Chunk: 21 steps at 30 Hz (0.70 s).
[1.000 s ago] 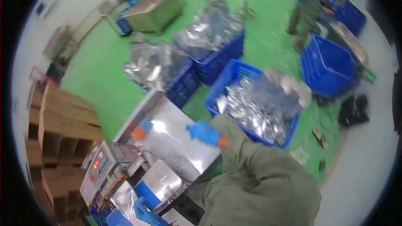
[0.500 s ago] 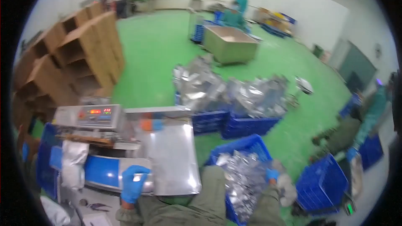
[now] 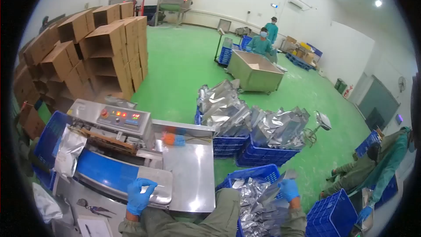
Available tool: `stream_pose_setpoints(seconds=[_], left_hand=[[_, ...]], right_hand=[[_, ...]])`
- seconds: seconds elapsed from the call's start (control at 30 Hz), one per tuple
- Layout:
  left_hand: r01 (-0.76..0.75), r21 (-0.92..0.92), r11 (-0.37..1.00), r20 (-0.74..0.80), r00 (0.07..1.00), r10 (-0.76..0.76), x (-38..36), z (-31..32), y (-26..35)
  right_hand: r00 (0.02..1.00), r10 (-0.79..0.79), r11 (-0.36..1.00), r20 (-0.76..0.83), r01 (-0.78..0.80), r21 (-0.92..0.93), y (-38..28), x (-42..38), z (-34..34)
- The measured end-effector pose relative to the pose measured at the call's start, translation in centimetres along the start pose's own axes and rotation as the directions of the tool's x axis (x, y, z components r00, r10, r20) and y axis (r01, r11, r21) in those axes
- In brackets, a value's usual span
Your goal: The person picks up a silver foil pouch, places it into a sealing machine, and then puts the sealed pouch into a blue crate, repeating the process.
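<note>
While R hand (image 3: 289,189) grips foil pkt (image 3: 269,196), L (image 3: 140,194) is curled.

Green floor (image 3: 175,61): open-ended cardboard cartons (image 3: 112,39) stacked along its left edge. Wheeled steel bin (image 3: 252,77) toward its far edge; one co-worker (image 3: 259,46) behind it, a second co-worker (image 3: 272,31) farther back. Blue pallet (image 3: 299,62), loaded, near the far right corner. From where I stand, wall fan (image 3: 401,84) at right. Surface (image 3: 83,193), near edge: paper sheet (image 3: 100,226), pen (image 3: 88,230) on it; pliers-like tool (image 3: 93,209) just beyond.
</note>
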<state>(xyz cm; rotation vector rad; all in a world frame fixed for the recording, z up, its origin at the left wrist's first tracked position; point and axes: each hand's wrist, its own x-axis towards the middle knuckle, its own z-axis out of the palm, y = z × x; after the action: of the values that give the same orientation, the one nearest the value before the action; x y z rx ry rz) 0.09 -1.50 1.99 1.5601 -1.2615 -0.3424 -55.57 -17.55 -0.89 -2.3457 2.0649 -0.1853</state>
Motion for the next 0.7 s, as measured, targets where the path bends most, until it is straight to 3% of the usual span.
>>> stream_pose_setpoints(seconds=[0.13, 0.2, 0.27, 0.3, 0.37, 0.43, 0.5, 0.53, 0.57, 0.6, 0.63, 0.67, 0.7], left_hand=[[0.06, 0.006, 0.998, 0.051, 0.997, -0.06, 0.0, -0.2, 0.5], [0.076, 0.033, 0.997, 0.078, 0.994, -0.078, 0.3, -0.4, 0.5], [-0.001, -0.03, 1.0, 0.143, 0.99, 0.005, 1.0, -0.3, 0.2], [-0.003, -0.013, 1.0, 0.163, 0.987, 0.006, 1.2, -0.4, 0.4], [-0.004, -0.235, 0.972, 0.072, 0.997, 0.022, 2.0, -1.1, 1.0], [-0.118, -0.3, 0.947, -0.072, 0.992, 0.101, 2.8, -2.6, 3.3], [-0.144, -0.246, 0.958, -0.112, 0.986, 0.12, 2.9, -4.3, 2.6], [-0.17, -0.348, 0.922, -0.191, 0.976, 0.108, 2.6, -4.6, 1.9], [-0.2, -0.443, 0.874, -0.273, 0.959, 0.082, 2.2, -5.0, 0.6], [-0.009, -0.453, 0.891, -0.225, 0.969, -0.104, 0.7, -5.8, -3.8], [-0.001, -0.444, 0.896, -0.261, 0.957, -0.128, 0.1, -5.5, -4.2], [0.174, -0.462, 0.87, -0.242, 0.919, -0.312, -0.6, -5.4, -4.6], [0.197, -0.474, 0.858, -0.273, 0.894, -0.356, -1.1, -5.4, -3.6]], right_hand=[[0.947, -0.307, 0.948, -0.097, 0.313, 0.052, -11.9, -2.1, -13.0], [0.87, -0.467, 0.873, -0.16, 0.482, 0.072, -17.2, -2.5, -17.4], [0.787, -0.591, 0.784, -0.179, 0.612, 0.103, -21.4, -2.5, -20.8], [0.76, -0.624, 0.745, -0.184, 0.649, 0.155, -23.3, -2.3, -21.8], [0.65, -0.712, 0.632, -0.266, 0.758, 0.161, -27.0, -0.7, -22.3], [0.571, -0.744, 0.551, -0.347, 0.818, 0.165, -30.5, 1.0, -20.9], [0.527, -0.78, 0.474, -0.337, 0.85, 0.231, -33.8, 1.9, -19.3], [0.52, -0.785, 0.467, -0.336, 0.854, 0.231, -35.3, 2.2, -17.7], [0.488, -0.783, 0.427, -0.385, 0.873, 0.238, -36.8, 2.2, -15.7], [0.449, -0.784, 0.377, -0.43, 0.893, 0.245, -37.8, 1.9, -14.6], [0.417, -0.806, 0.338, -0.421, 0.907, 0.252, -38.5, 1.4, -14.2], [0.398, -0.807, 0.33, -0.437, 0.917, 0.226, -39.2, 0.9, -13.7], [0.369, -0.812, 0.308, -0.452, 0.929, 0.205, -39.9, 0.5, -13.1]])
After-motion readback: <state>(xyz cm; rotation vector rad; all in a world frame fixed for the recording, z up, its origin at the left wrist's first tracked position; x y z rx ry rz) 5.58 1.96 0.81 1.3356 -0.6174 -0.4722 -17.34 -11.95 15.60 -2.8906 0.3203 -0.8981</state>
